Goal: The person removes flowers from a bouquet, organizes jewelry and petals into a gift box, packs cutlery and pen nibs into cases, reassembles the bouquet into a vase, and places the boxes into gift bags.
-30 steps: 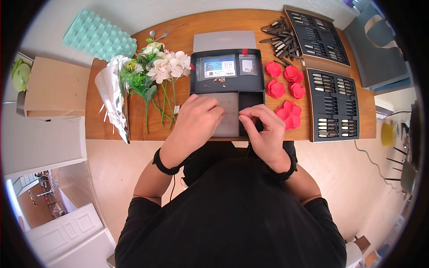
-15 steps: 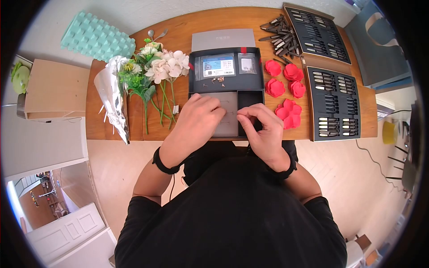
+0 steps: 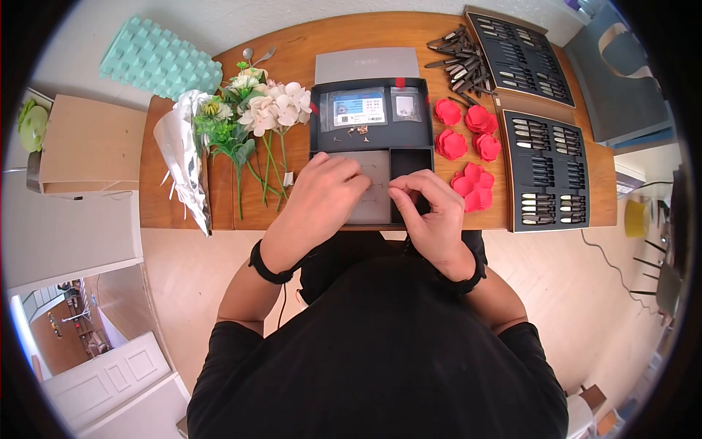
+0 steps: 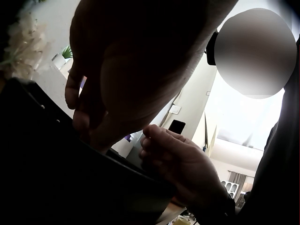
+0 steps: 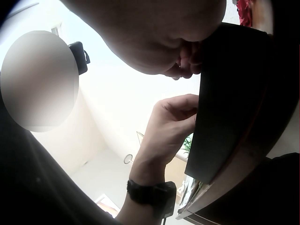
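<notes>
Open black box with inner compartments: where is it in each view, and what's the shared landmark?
Head: the black box is upper middle, on the brown wooden table.
Left wrist: dark wall, lower left.
Right wrist: dark wall, right of centre.
Landmark: bare left hand, at the box in all three.

The person wears a plain black top (image 3: 380, 344) with short sleeves (image 3: 232, 344), the left one ending near the elbow. Both wrists carry black bands, the left band (image 3: 269, 267) and the right band (image 3: 468, 281); a boxy black unit (image 5: 164, 199) sits on the left one, and a thin dark cable (image 3: 284, 307) hangs below it. Black clothing (image 3: 355, 250) covers the lap
</notes>
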